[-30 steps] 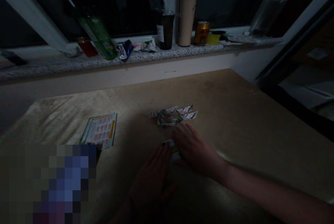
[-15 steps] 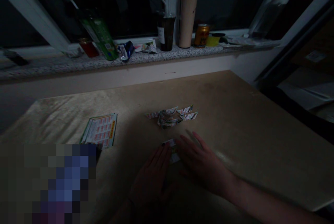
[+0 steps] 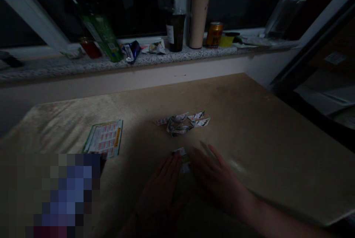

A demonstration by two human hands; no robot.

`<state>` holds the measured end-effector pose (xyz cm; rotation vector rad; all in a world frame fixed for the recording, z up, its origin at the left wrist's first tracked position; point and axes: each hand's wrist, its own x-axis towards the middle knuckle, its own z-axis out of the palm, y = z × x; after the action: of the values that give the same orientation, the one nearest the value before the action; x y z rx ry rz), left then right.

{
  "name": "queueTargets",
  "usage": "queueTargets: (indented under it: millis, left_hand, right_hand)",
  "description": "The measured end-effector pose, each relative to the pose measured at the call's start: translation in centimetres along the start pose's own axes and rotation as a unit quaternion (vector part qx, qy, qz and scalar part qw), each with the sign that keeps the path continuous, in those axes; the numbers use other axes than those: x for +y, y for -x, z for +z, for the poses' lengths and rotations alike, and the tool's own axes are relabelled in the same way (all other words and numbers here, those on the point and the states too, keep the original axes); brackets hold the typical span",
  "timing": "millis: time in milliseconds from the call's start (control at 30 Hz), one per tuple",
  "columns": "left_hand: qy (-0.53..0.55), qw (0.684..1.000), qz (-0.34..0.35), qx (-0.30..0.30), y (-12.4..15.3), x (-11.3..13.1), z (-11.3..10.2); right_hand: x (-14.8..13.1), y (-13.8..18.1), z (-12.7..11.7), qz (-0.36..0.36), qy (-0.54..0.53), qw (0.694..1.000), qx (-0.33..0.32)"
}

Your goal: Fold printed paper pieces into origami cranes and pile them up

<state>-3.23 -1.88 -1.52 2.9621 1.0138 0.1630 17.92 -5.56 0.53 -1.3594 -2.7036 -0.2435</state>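
Observation:
A small printed piece of paper (image 3: 183, 159) lies on the table, partly covered by both hands. My left hand (image 3: 162, 182) rests flat over its left side, fingers stretched out. Along the paper's right edge, my right hand (image 3: 212, 173) lies with fingers extended and the index finger a little apart; it looks slightly blurred. Just beyond the hands sit several folded paper pieces (image 3: 180, 130), pointed and printed, in a loose cluster. To the left is a flat printed card (image 3: 107, 138) with red and yellow blocks on it.
Along the stone windowsill (image 3: 155, 60) stand a green bottle (image 3: 107, 40), a dark cup with a straw (image 3: 176, 33), a beige flask (image 3: 198, 16) and an orange can (image 3: 214, 34). Crumpled wrappers (image 3: 131, 51) lie between them. The brown table (image 3: 249, 127) ends at the right.
My right hand has shifted slightly along the paper. The left hand stays nearly in place. The view has moved a little; the folded pieces and card keep their positions on the table.

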Motion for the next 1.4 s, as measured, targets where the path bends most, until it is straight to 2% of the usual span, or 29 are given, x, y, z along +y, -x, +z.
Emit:
queueTargets:
  millis: [200,433,500,567,733,800,867,967,1133,1300,1400]
  left_hand:
    - [-0.002,1.0,-0.003,0.003,-0.1,0.1,0.0]
    - [-0.012,0.999,0.013,-0.043,0.2,-0.1,-1.0]
    - [-0.014,0.999,0.022,-0.041,0.7,-0.2,-0.7]
    - [-0.013,0.999,0.036,-0.006,1.2,-0.4,0.0]
    - [-0.029,0.998,0.056,-0.019,1.8,-1.1,1.5]
    - [-0.033,0.998,0.054,-0.028,1.8,-1.3,1.6]
    - [-0.035,0.998,0.049,-0.028,1.8,-1.2,1.7]
    - [-0.045,0.998,0.042,-0.007,2.0,-1.0,1.9]
    - [-0.063,0.997,0.026,0.039,2.1,-0.9,2.0]
    - [-0.067,0.995,0.038,0.058,1.7,-0.6,1.8]
    - [-0.057,0.996,0.046,0.043,1.7,-0.4,1.8]
  right_hand:
    - [-0.3,0.6,1.0,-0.004,-0.02,1.0,0.022]
    - [0.0,0.0,0.5,-0.023,-0.051,0.998,0.028]
    - [0.1,-0.1,0.6,-0.023,-0.065,0.997,0.035]
    - [0.1,-0.1,0.8,-0.018,-0.078,0.996,0.042]
    - [0.4,-0.1,0.7,-0.014,-0.117,0.992,0.053]
    - [0.8,-0.4,0.2,-0.026,-0.148,0.988,0.03]
    - [1.3,-1.0,-0.2,-0.025,-0.178,0.983,0.032]
    - [2.1,-1.9,-0.1,-0.041,-0.196,0.98,-0.01]
    - [2.7,-2.8,0.7,-0.044,-0.188,0.98,-0.041]
    - [2.4,-3.0,0.9,-0.045,-0.149,0.988,-0.021]
    - [2.1,-3.2,1.1,-0.041,-0.12,0.992,-0.004]
